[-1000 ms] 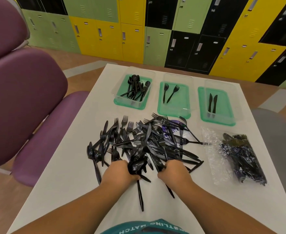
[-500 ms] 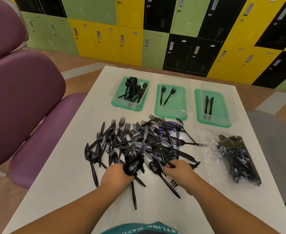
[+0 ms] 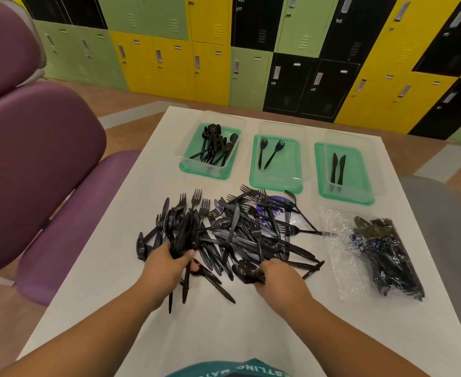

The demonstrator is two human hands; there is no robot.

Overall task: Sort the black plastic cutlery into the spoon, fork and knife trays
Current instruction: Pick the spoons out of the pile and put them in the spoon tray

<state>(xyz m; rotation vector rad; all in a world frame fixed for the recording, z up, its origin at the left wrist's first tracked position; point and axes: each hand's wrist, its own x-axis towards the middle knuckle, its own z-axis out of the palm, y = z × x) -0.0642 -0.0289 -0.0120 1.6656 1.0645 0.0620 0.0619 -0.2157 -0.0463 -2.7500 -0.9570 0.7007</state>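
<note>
A tangled pile of black plastic cutlery (image 3: 240,229) lies in the middle of the white table (image 3: 251,330). My left hand (image 3: 166,265) grips a bunch of spoons (image 3: 181,235) at the pile's left, their handles sticking out toward me. At the pile's near edge my right hand (image 3: 278,276) holds a spoon (image 3: 247,270) by its bowl. Three green-based clear trays stand at the far side: the spoon tray (image 3: 196,170) with several spoons, the fork tray (image 3: 275,183) with two forks, the knife tray (image 3: 354,197) with two knives.
A clear plastic bag of more black cutlery (image 3: 387,254) lies at the table's right. Purple padded seats (image 3: 33,164) stand close on the left, a grey seat (image 3: 441,227) on the right. Coloured lockers (image 3: 251,50) line the far wall.
My left hand has lifted its bunch of spoons up and to the left over the pile. My right hand has drawn a spoon out at the pile's near edge.
</note>
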